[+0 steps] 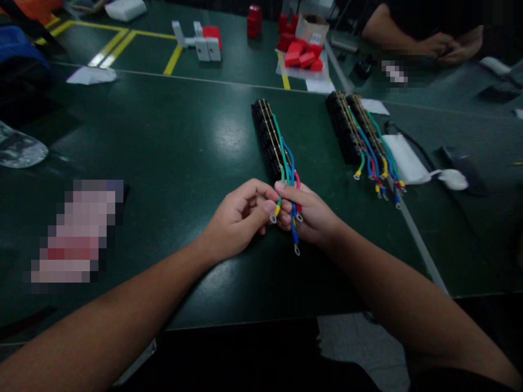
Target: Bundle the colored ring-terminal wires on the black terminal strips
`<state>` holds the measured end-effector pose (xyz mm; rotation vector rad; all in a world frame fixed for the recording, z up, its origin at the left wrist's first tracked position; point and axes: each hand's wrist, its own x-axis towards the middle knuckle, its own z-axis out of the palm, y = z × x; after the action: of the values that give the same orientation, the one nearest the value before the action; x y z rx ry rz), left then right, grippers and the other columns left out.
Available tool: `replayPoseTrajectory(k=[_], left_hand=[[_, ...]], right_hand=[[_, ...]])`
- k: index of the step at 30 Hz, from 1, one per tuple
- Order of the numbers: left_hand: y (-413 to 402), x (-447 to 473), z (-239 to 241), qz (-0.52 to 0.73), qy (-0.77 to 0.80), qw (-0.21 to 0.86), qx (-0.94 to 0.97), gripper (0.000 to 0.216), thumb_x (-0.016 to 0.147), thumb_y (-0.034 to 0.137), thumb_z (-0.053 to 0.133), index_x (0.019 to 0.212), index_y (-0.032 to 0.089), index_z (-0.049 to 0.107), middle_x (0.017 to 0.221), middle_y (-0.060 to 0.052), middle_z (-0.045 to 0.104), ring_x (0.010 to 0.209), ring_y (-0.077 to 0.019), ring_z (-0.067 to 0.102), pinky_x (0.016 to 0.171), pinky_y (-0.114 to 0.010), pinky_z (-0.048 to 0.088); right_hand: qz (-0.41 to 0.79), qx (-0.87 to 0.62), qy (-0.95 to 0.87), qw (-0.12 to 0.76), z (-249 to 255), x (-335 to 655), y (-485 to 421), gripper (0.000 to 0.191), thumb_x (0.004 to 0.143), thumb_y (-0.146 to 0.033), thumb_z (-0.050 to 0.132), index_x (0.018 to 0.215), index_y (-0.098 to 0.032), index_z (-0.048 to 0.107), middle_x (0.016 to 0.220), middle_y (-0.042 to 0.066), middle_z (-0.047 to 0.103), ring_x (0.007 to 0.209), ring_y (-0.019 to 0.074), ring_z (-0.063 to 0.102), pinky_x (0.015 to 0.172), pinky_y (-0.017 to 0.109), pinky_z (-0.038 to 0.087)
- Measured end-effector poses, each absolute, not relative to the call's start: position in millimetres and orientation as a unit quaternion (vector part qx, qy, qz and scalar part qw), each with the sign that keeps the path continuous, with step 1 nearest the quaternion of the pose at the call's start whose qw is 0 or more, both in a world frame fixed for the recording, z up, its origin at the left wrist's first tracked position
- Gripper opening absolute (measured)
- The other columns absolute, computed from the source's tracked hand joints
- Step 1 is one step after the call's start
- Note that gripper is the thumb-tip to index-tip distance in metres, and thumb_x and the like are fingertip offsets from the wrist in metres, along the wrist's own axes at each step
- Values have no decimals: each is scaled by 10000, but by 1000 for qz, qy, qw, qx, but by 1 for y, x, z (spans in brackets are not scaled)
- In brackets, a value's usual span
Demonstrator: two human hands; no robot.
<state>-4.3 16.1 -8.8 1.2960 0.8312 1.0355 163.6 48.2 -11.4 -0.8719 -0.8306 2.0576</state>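
A long black terminal strip [266, 139] with brass-coloured bars lies on the green table, pointing away from me. Green, blue and red wires [289, 158] run from its near end into my hands. My left hand [245, 215] pinches a green wire close to its yellow-sleeved ring terminal [273, 216]. Around the wire bundle my right hand [308, 209] is closed, thumb on top. Below its fingers hangs a blue wire's ring terminal [297, 249]. Another ring terminal, on a red wire, shows beside it. Parts of the wires are hidden by my fingers.
Two similar wired strips [343, 128] lie to the right, by a white packet [404, 158] and a dark cable. Red parts [302, 54] and a cardboard box [312, 27] stand at the back. A blurred-out item [77, 231] lies left. Another person's hands [449, 49] are at far right.
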Motion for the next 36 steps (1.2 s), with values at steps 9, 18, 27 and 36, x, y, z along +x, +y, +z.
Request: replayPoseTrajectory(k=[9,18,27,36], left_hand=[[19,-17,-12,462,307,278,784,244,959,218,640,1169,181,760,1036,-76,793,932,-167,714,842,-277,539],[21,-16,-15,468,307,178,810,217,1001,261,570,983,195,777,881,-51,792,802,-150,703,779,-259,527],[17,-10,-10,472,392,206,762,307,1023,275,547,760,199,687,690,-14,693,641,-127,609,697,-248,481],[14,-8,-16,489,367,150,777,224,1014,276,514,947,197,712,827,-43,735,721,-149,640,749,-271,512]], right_hand=[[806,-332,-325,366,-9,164,49,468,845,-429,815,594,-178,510,421,-77,458,330,63,464,347,166,412],[794,-342,-330,379,-18,156,41,446,728,-457,902,699,-176,558,491,-80,500,378,67,491,372,175,457],[736,-383,-394,395,-23,150,35,431,785,-466,858,684,-160,572,508,-40,547,435,70,538,421,154,453],[788,-326,-360,379,-21,153,38,418,816,-417,831,641,-169,544,491,-67,471,413,63,473,417,182,415]])
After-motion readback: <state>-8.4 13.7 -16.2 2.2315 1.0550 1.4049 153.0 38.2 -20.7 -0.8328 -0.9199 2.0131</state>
